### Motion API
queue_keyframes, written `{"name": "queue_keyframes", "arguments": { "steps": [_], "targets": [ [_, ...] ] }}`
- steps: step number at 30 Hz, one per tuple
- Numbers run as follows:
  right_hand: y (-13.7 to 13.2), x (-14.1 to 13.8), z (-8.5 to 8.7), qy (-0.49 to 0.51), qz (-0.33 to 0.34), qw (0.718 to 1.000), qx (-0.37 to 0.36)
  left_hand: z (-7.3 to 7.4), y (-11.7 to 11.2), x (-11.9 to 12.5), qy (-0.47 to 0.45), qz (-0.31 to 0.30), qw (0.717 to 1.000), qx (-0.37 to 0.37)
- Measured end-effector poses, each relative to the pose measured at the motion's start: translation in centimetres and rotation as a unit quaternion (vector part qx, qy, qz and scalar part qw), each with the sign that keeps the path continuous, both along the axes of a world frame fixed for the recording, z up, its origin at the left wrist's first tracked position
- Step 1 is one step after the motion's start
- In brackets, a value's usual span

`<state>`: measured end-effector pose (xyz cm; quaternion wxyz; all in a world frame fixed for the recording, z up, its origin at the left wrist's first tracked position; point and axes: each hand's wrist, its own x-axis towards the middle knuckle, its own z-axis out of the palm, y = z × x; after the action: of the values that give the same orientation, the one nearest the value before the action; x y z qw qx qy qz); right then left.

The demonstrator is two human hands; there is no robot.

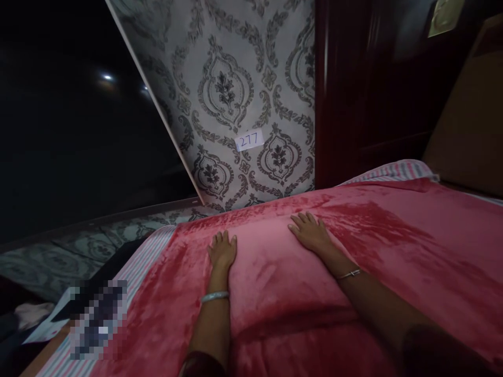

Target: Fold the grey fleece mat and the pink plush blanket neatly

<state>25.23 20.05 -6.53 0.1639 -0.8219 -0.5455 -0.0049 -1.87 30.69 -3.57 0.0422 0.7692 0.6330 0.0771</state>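
A plush pink-red blanket [173,298] is spread over the surface in front of me. On it lies a raised, lighter pink padded piece [271,267]; whether it is a folded part of the blanket or a separate cushion I cannot tell. My left hand [222,250] rests flat along its left edge, fingers apart, pointing away from me. Near its far right corner, my right hand [309,232] presses down flat with the fingers spread. Nothing is gripped in either hand. A shadowed crease runs across the near side of the padded piece.
Striped cloth [153,256] shows beyond the blanket's left edge. Patterned wallpaper [226,91] bears a paper label [249,140] reading 277. A large dark screen [86,120] stands left, a dark red door [365,99] right. A blurred-out object [100,319] lies at lower left.
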Motion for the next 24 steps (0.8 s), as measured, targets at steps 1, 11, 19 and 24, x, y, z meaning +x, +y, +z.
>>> {"name": "queue_keyframes", "arguments": {
  "steps": [1,11,19,24],
  "targets": [
    [0.1,0.0,0.0,0.002,0.000,1.000,0.000,0.1,0.2,0.0,-0.013,0.013,1.000,-0.007],
    [0.1,-0.1,0.3,0.035,-0.040,0.999,-0.007,0.4,0.4,-1.1,-0.059,0.076,0.995,-0.018],
    [-0.8,-0.1,2.3,0.030,-0.032,0.998,-0.034,3.4,-1.0,-1.0,-0.052,0.091,0.994,-0.024],
    [-1.1,-2.0,4.3,0.000,0.072,0.997,-0.019,4.6,-8.5,0.3,-0.040,-0.116,0.992,0.032]
  ]
}}
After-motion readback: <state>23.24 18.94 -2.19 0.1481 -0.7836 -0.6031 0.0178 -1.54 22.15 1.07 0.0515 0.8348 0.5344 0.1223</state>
